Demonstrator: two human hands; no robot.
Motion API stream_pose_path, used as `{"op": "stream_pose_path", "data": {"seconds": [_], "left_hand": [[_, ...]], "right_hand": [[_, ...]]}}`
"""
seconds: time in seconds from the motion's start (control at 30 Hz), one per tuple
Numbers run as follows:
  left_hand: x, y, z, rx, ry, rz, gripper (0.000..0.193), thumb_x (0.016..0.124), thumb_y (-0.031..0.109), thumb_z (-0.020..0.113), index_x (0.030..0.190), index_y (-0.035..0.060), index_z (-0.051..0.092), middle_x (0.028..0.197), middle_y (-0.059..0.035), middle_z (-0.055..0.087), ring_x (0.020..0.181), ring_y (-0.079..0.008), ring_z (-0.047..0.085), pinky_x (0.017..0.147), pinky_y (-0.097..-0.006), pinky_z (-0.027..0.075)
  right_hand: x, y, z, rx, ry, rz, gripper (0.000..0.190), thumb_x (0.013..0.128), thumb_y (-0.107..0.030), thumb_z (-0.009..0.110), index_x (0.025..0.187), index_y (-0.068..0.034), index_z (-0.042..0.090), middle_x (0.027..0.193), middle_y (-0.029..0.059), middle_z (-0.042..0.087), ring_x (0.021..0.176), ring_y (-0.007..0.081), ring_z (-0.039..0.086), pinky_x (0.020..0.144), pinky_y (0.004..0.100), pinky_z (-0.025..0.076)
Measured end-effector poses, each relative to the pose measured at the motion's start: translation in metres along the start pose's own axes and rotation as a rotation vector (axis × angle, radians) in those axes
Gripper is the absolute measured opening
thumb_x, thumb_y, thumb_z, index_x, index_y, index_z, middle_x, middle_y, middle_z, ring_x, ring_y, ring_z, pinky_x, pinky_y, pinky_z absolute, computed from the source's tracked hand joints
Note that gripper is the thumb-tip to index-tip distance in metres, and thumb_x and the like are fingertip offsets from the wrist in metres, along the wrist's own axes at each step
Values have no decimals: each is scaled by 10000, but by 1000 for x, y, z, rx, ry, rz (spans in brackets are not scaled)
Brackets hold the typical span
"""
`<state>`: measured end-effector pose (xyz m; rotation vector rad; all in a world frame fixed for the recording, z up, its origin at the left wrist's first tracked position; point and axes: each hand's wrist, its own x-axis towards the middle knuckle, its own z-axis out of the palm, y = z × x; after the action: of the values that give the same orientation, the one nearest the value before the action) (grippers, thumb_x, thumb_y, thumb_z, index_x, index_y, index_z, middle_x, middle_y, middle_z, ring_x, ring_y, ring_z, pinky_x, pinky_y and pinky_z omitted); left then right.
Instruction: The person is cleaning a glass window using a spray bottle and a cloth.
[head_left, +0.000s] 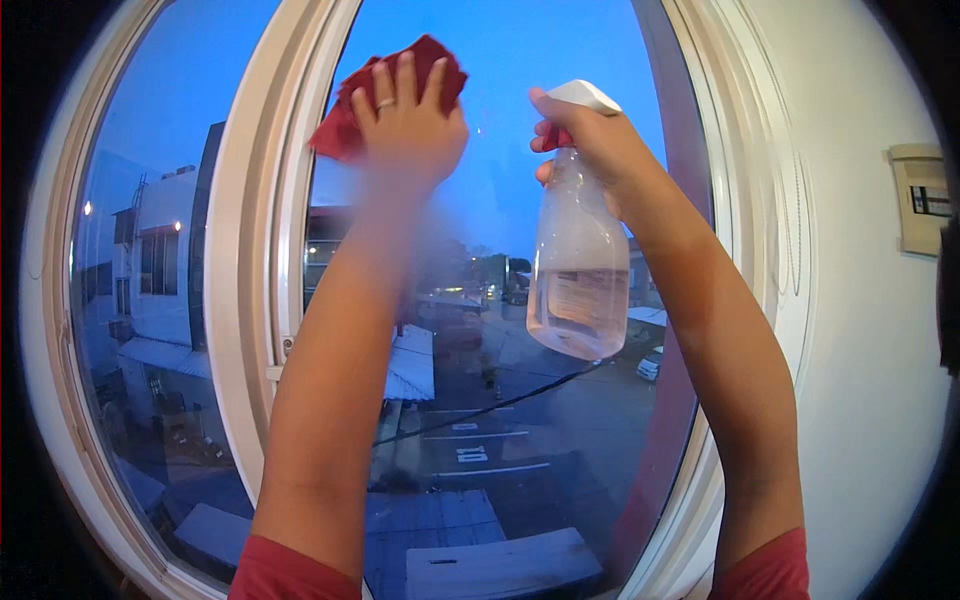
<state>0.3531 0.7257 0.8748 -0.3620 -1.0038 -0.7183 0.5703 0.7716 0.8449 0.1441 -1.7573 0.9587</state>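
My left hand (412, 127) lies with spread fingers on a folded red cloth (337, 135), holding it against the upper left of the window pane (499, 187). A ring sits on one finger. Gripped by the neck in my right hand (592, 135) is a clear plastic spray bottle (577, 247) with a white trigger head and a red trigger. It hangs upright in front of the glass. Pinkish clear liquid fills roughly its lower third, and the label bears writing. A blurred patch in the picture covers part of my left wrist.
A pale vertical window post (244, 262) divides this pane from a second pane (142, 315) on the left. A window latch (279, 364) sits by the post. Along the right frame hangs a beaded blind chain (791, 225). An electrical panel (919, 199) is on the right wall.
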Motion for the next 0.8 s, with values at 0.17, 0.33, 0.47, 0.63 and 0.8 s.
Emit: {"op": "stream_pose_path", "data": {"seconds": [0.17,0.33,0.47,0.63,0.8], "left_hand": [[-10,24,-11,-115,-12,87,502,943,406,533,1432,297,518,1550,-74,406,1446,-324,340,1162,-573,219],[-89,42,-70,-434,-170,230,591,822,319,649,1404,273,553,1561,-99,376,1456,-332,309,1159,-604,206],[-128,30,-117,-446,-337,270,648,798,286,679,1427,281,524,1583,-94,334,1474,-338,263,1162,-608,202],[-104,11,-96,-334,-283,215,703,786,254,698,1456,288,487,1579,-102,347,1465,-343,293,1161,-597,218],[-13,-21,-16,-56,-66,80,542,950,380,517,1484,352,429,1600,-46,320,1476,-320,279,1170,-594,184]], "right_hand": [[-26,14,-1,6,-16,-83,365,867,-391,738,956,-61,611,817,61,642,543,157,603,513,283,494],[-52,27,-8,-8,-4,-66,363,894,-391,713,1017,-59,632,846,61,663,546,144,594,512,262,485],[-75,33,-7,137,12,-136,382,919,-372,686,1089,-34,635,855,72,672,547,147,594,502,263,484],[-104,29,-11,185,29,-71,388,925,-354,677,1100,-9,635,882,113,696,519,152,595,486,273,490],[-138,18,-24,142,85,-61,423,916,-352,687,1115,18,635,903,129,701,588,162,633,477,269,504]]}}
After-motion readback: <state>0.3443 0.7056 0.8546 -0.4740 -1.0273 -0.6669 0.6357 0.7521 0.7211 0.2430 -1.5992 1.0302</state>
